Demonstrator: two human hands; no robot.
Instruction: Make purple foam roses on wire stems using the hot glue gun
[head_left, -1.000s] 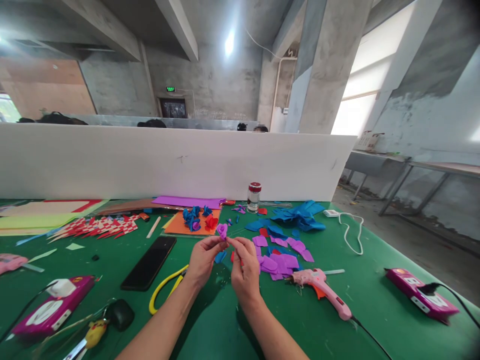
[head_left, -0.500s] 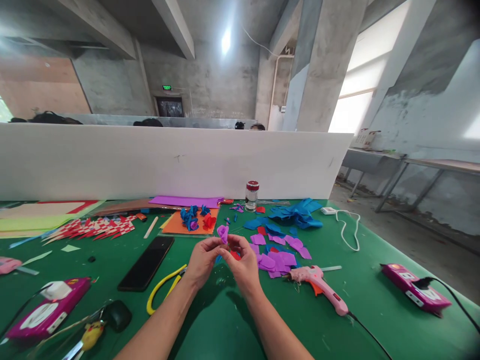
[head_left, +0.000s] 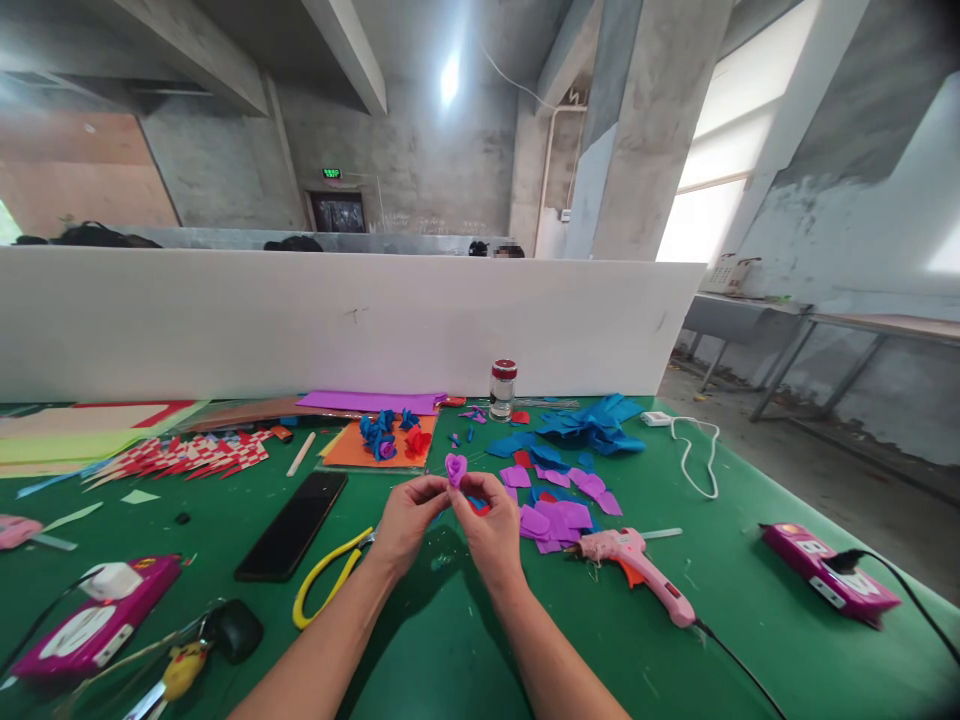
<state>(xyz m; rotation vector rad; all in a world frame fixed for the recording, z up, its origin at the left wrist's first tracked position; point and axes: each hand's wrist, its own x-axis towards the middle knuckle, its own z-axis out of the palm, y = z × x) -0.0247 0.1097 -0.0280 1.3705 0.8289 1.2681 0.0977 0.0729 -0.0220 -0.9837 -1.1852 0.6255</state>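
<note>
left hand (head_left: 401, 522): fingers pinched on the base of the flower (head_left: 455, 466)
flower: little purple one, petals curled round like a rosebud, pretty much upright, held up over the counter (head_left: 435, 650)
right hand (head_left: 493, 528): fingers clamped at that base too
purple pieces (head_left: 566, 517): flat, piled loosely nearby

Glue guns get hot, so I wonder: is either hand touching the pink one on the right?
No: the left hand and right hand hold a purple flower, while the pink glue gun lies apart.
</note>
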